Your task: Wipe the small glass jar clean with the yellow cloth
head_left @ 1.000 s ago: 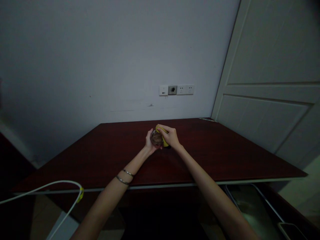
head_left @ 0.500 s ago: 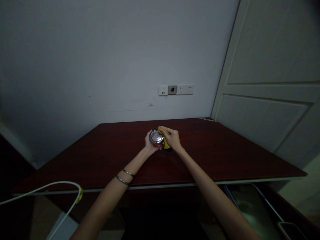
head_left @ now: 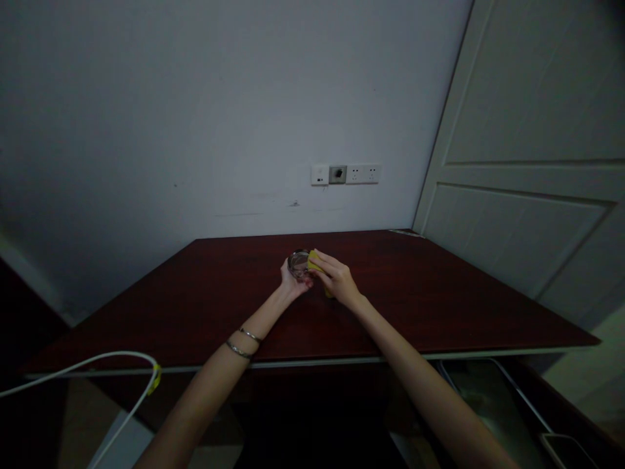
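Head view: one small round glass dish [head_left: 299, 262], clear and glossy, sits mid-counter, toward 12 o'clock. One soft yellow sponge [head_left: 314, 263] touches its rim at 3 o'clock. Counter [head_left: 439, 306]: smooth dark-red wood, pale front edge. Left hand [head_left: 293, 281] cups the dish from 6 o'clock, fingers closed round its wall, arm stretched straight; two thin metal bangles [head_left: 244, 344] on that wrist. Right hand [head_left: 336, 279] is pinched on the sponge, fingers extended flat over it. One white cable [head_left: 97, 361] loops at 8 o'clock.
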The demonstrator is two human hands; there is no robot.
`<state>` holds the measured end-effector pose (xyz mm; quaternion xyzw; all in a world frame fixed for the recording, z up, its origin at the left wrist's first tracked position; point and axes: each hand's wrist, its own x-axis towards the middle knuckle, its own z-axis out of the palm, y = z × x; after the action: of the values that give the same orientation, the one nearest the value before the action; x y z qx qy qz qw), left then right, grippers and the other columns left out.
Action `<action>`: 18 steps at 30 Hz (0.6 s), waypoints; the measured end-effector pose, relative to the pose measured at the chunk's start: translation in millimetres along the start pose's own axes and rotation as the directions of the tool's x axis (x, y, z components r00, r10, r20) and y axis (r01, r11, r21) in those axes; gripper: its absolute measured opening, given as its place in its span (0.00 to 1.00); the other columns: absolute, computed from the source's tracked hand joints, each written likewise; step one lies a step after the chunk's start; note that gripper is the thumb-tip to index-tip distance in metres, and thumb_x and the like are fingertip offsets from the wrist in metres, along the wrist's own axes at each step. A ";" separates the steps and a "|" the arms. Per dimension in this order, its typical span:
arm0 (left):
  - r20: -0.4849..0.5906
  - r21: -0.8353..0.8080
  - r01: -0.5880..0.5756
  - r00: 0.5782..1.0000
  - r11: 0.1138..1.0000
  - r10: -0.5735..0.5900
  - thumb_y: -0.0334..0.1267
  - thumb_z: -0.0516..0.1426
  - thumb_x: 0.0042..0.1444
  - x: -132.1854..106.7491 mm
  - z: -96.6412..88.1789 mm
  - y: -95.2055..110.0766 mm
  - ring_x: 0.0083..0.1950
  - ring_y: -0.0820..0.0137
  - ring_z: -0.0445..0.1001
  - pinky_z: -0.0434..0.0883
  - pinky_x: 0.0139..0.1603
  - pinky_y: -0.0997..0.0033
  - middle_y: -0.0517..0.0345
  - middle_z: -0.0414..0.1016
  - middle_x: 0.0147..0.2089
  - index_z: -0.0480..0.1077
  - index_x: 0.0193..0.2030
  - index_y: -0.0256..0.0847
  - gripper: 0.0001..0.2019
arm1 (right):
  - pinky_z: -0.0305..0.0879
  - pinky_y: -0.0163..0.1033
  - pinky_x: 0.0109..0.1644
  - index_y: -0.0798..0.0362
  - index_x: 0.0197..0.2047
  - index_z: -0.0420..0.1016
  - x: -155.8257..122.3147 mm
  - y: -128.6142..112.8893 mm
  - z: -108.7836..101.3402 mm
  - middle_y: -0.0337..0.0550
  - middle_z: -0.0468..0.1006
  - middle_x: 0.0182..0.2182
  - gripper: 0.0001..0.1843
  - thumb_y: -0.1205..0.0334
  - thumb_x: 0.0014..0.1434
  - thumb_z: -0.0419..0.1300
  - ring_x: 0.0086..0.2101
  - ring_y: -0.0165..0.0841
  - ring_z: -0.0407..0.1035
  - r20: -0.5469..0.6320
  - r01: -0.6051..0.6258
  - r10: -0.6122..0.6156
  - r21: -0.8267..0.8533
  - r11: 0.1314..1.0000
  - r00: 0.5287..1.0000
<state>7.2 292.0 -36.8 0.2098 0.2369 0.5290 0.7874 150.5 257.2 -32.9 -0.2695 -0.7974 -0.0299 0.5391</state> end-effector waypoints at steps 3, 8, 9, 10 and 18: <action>0.020 -0.012 -0.004 1.000 1.000 0.004 0.48 0.47 0.54 2.4 -2.4 -1.5 0.16 0.71 0.65 0.60 0.13 0.75 0.54 0.69 0.19 0.69 0.28 0.35 0.18 | 0.60 0.45 0.59 0.51 0.52 0.70 -3.7 -0.5 -1.1 0.48 0.66 0.56 0.18 0.63 0.58 0.54 0.56 0.37 0.60 0.051 0.086 -0.083 -0.051 0.995 0.995; 0.023 -0.009 0.013 1.000 1.000 -0.013 0.46 0.47 0.54 4.0 -4.0 -2.8 0.16 0.72 0.65 0.59 0.13 0.76 0.55 0.69 0.19 0.70 0.30 0.35 0.18 | 0.58 0.47 0.60 0.54 0.53 0.68 -2.9 -5.3 -2.1 0.51 0.65 0.56 0.18 0.64 0.60 0.52 0.59 0.36 0.54 0.177 0.210 -0.185 -0.133 0.969 0.967; 0.018 -0.008 0.010 1.000 1.000 -0.010 0.46 0.47 0.54 3.4 -3.2 -3.1 0.17 0.72 0.66 0.59 0.13 0.77 0.54 0.70 0.20 0.70 0.31 0.34 0.18 | 0.58 0.47 0.60 0.54 0.54 0.67 -1.8 -6.4 -1.9 0.51 0.65 0.56 0.18 0.65 0.60 0.52 0.59 0.36 0.53 0.201 0.233 -0.203 -0.139 0.962 0.958; 0.015 -0.010 0.004 1.000 1.000 -0.004 0.46 0.47 0.54 2.5 -1.9 -3.5 0.18 0.72 0.67 0.60 0.14 0.77 0.54 0.71 0.21 0.70 0.32 0.34 0.18 | 0.57 0.48 0.61 0.55 0.54 0.67 -0.5 -7.3 -1.6 0.51 0.65 0.56 0.18 0.65 0.60 0.51 0.59 0.36 0.53 0.221 0.254 -0.220 -0.142 0.957 0.950; 0.089 0.019 -0.082 0.993 0.996 0.080 0.48 0.44 0.57 -1.6 3.5 -9.1 0.31 0.71 0.72 0.69 0.29 0.76 0.52 0.73 0.30 0.69 0.34 0.34 0.20 | 0.57 0.50 0.61 0.57 0.51 0.69 7.8 -13.2 5.3 0.55 0.67 0.54 0.17 0.70 0.58 0.52 0.58 0.39 0.56 0.281 0.298 -0.242 -0.176 0.938 0.929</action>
<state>15.4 287.1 -39.1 0.2512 0.1990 0.5481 0.7726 137.7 250.8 -25.1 -0.2151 -0.8817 -0.1555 0.3902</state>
